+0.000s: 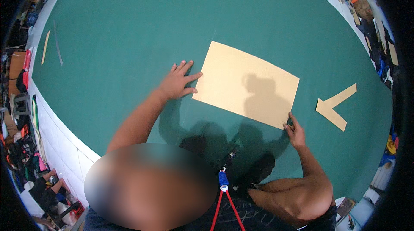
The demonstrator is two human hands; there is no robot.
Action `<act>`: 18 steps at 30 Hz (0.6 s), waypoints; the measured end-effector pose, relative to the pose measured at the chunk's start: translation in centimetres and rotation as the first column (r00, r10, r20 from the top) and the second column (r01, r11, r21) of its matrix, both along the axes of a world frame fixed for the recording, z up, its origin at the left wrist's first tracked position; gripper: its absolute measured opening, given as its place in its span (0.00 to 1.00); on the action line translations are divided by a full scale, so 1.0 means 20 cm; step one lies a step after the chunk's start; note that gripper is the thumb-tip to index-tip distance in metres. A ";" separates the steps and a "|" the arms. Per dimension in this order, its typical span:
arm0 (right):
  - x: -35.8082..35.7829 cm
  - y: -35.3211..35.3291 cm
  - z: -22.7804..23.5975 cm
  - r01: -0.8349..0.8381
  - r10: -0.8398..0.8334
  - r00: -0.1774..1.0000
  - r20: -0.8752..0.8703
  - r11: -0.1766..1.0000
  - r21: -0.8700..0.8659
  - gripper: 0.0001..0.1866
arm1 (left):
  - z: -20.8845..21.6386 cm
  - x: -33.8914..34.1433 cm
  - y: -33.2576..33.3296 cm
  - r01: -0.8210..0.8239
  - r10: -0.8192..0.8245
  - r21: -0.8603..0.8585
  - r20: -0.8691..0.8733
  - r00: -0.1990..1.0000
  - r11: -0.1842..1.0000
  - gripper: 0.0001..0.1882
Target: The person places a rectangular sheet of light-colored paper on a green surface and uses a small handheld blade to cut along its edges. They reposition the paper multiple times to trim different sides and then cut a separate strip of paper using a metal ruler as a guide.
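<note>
A pale yellow, flat, rectangular sheet (241, 71) is laid on a broad, dark green, smooth work surface (129, 28), in front of the body and between the two hands; it is set aslant, its long edges sloping down toward the right; whether card or foam is used cannot be told. The left edge of the sheet is touched by the thumb and index finger of the bare left hand (177, 81), which is held spread, palm down, with the other fingers rested on the green beyond the edge. The near right corner is met by the fingertips of the bare right hand (295, 134), whose fingers are curled; whether the corner is pinched or merely steadied cannot be told. A dark shadow is cast over the sheet's right half.

To the right of the sheet, a pale yellow, flat, V-shaped piece (332, 109) is seen lying apart, its point turned left; at the far left, a narrow, pale yellow, straight strip (46, 47) is placed beside a thin, grey strip (58, 43). The green is bordered at the left by a white, sheet-like margin (60, 123); below, a red, forked cord (236, 211) is hung before a dark, printed shirt (276, 220).
</note>
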State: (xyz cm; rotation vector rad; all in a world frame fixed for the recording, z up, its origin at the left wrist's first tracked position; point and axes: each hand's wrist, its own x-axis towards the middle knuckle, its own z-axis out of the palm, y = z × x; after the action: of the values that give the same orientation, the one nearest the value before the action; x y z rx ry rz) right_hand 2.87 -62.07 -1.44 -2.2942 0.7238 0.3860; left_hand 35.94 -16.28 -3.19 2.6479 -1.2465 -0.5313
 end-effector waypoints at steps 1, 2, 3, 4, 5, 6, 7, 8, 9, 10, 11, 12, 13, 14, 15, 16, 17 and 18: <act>-0.01 -0.01 -0.02 0.001 -0.001 1.000 0.019 1.000 -0.002 0.35 | -0.01 0.00 0.00 -0.002 0.002 -0.006 0.005 1.000 1.000 0.38; -0.02 -0.01 -0.04 0.002 -0.002 0.999 0.037 1.000 -0.002 0.35 | 0.01 0.00 -0.01 -0.004 0.004 0.003 -0.003 1.000 1.000 0.38; -0.04 -0.03 -0.05 -0.002 0.002 1.000 0.031 1.000 -0.001 0.35 | 0.02 0.00 -0.03 -0.005 0.005 0.009 -0.014 1.000 1.000 0.39; -0.06 -0.05 -0.06 -0.007 0.007 1.000 0.024 1.000 0.000 0.35 | 0.03 0.01 -0.04 -0.006 0.006 0.014 -0.026 1.000 1.000 0.39; -0.04 -0.04 -0.05 -0.015 0.015 1.000 0.013 1.000 0.004 0.35 | 0.03 0.01 -0.04 -0.006 0.006 0.018 -0.019 1.000 1.000 0.39; -0.03 -0.03 -0.03 -0.022 0.022 1.000 0.003 1.000 0.008 0.35 | 0.03 0.01 -0.03 -0.006 0.006 0.022 -0.012 1.000 1.000 0.40; -0.02 -0.02 -0.02 -0.026 0.026 1.000 -0.010 1.000 0.009 0.35 | 0.03 0.01 -0.02 -0.006 0.006 0.026 -0.005 1.000 1.000 0.40; -0.01 0.00 0.01 -0.027 0.027 0.999 -0.022 1.000 0.008 0.35 | 0.03 0.01 -0.02 -0.013 0.013 0.039 -0.007 1.000 0.999 0.40; -0.01 0.00 0.01 -0.018 0.018 0.999 -0.026 1.000 0.018 0.35 | 0.04 0.00 -0.02 -0.020 0.021 0.052 -0.009 1.000 0.998 0.40; 0.00 0.00 0.01 -0.008 0.009 1.000 -0.030 1.000 0.029 0.34 | 0.04 0.00 -0.03 -0.027 0.028 0.066 -0.012 1.000 0.997 0.39; -0.01 -0.01 0.01 0.006 -0.004 0.999 -0.036 0.999 0.037 0.34 | 0.04 -0.01 -0.04 -0.029 0.030 0.060 -0.012 0.999 0.998 0.39; -0.03 -0.02 -0.01 -0.004 0.004 1.000 -0.014 1.000 0.022 0.34 | 0.04 -0.01 -0.04 -0.030 0.031 0.054 -0.013 0.999 0.998 0.40; -0.05 -0.03 -0.03 -0.013 0.013 1.000 0.007 1.000 0.006 0.34 | 0.04 -0.01 -0.05 -0.031 0.031 0.048 -0.013 0.999 0.998 0.40; -0.04 -0.03 -0.03 -0.024 0.024 0.999 0.029 1.000 -0.005 0.34 | 0.04 -0.01 -0.05 -0.036 0.036 0.049 -0.016 0.999 0.998 0.40; -0.04 -0.02 -0.03 -0.031 0.031 1.000 -0.001 0.999 -0.020 0.35 | 0.03 -0.01 -0.05 -0.040 0.041 0.049 -0.019 0.999 0.998 0.40; -0.03 -0.03 -0.02 -0.039 0.038 0.999 -0.031 0.999 -0.034 0.35 | 0.03 -0.01 -0.04 -0.044 0.045 0.049 -0.022 0.999 0.998 0.40; -0.02 -0.02 -0.01 -0.046 0.043 0.997 -0.060 0.998 -0.048 0.35 | 0.03 0.00 -0.03 -0.049 0.050 0.039 -0.030 0.998 0.998 0.39; -0.01 0.00 0.00 -0.038 0.037 0.998 -0.045 0.999 -0.038 0.35 | 0.02 0.00 -0.02 -0.053 0.054 0.030 -0.038 0.998 0.998 0.39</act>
State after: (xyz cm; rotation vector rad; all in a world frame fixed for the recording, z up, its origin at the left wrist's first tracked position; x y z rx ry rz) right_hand 2.66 -62.14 -1.45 -2.3449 0.7167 0.4453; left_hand 35.87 -16.63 -2.76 2.6731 -1.1618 -0.5943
